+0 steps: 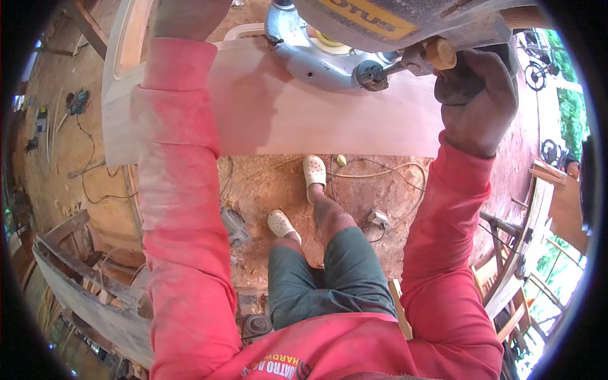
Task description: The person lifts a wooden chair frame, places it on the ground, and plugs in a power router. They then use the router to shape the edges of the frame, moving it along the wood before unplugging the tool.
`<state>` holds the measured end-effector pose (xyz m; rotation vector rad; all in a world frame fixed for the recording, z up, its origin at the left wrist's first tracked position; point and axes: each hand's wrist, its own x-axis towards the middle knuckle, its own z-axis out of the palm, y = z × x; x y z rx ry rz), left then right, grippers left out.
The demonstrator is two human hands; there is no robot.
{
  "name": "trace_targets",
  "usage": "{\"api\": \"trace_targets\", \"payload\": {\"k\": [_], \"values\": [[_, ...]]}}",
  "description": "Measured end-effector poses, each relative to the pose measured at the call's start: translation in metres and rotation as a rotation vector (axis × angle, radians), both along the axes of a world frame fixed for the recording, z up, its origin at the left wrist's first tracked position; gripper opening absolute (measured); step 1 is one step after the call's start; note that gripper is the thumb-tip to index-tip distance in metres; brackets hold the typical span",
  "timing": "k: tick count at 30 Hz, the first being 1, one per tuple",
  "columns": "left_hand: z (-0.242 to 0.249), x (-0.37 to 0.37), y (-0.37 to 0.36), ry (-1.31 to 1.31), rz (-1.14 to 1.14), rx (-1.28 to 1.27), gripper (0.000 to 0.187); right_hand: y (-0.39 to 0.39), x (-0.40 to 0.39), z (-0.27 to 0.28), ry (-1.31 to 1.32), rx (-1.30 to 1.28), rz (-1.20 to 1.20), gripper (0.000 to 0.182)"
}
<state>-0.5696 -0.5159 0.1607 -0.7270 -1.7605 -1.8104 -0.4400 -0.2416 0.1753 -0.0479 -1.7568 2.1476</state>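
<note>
A grey machine (373, 22) marked "OTUS" hangs at the top, with a metal rod and a yellowish round knob (441, 53). Its pale blue curved base (310, 60) rests on a light wooden panel (329, 120). My right hand (481, 95) is closed beside the knob, its fingers curled around something dark that I cannot make out. At the top left, my left hand (190, 16) is cut off by the frame edge near a pale wooden frame piece (134, 38); its fingers are hidden.
Cables (380, 172) lie on the dirt floor (266, 177) beneath the panel, beside my white clogs (315, 172). A small grey box (378, 219) sits there too. Stacked boards (95, 278) stand at lower left, more timber (519, 247) at right. A bicycle wheel (535, 76) shows upper right.
</note>
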Motion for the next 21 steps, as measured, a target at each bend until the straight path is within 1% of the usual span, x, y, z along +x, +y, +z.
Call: {"api": "trace_targets", "payload": {"k": [2,5,11,14,15,17,19,20,21], "values": [[-0.001,0.001,-0.011,-0.034,0.076,-0.107,0.038,-0.006,-0.001,0.0,0.003,-0.006,0.009,0.018],[-0.006,0.003,-0.01,0.01,-0.004,-0.025,0.037,-0.012,-0.004,0.0,0.008,-0.011,0.022,0.017],[-0.005,0.005,-0.012,-0.041,0.109,-0.031,0.036,-0.03,-0.007,0.001,0.017,-0.015,-0.089,0.017],[-0.009,-0.001,-0.025,-0.063,0.066,-0.048,0.037,-0.043,-0.011,0.005,0.02,-0.034,-0.151,0.019],[-0.009,0.001,-0.024,-0.053,0.092,-0.041,0.037,-0.046,-0.012,0.005,0.021,-0.041,-0.17,0.019],[-0.007,0.006,-0.021,-0.034,0.148,-0.026,0.038,-0.027,-0.013,0.0,0.024,-0.012,-0.013,0.022],[-0.009,0.004,-0.032,-0.02,0.067,-0.049,0.039,-0.029,-0.014,0.002,0.031,-0.005,0.049,0.024],[-0.01,0.002,-0.036,-0.014,0.025,-0.061,0.039,-0.033,-0.014,0.002,0.036,-0.01,0.033,0.024],[-0.012,-0.001,-0.036,0.012,0.053,-0.054,0.04,-0.04,-0.014,0.004,0.041,-0.016,0.017,0.024]]}}
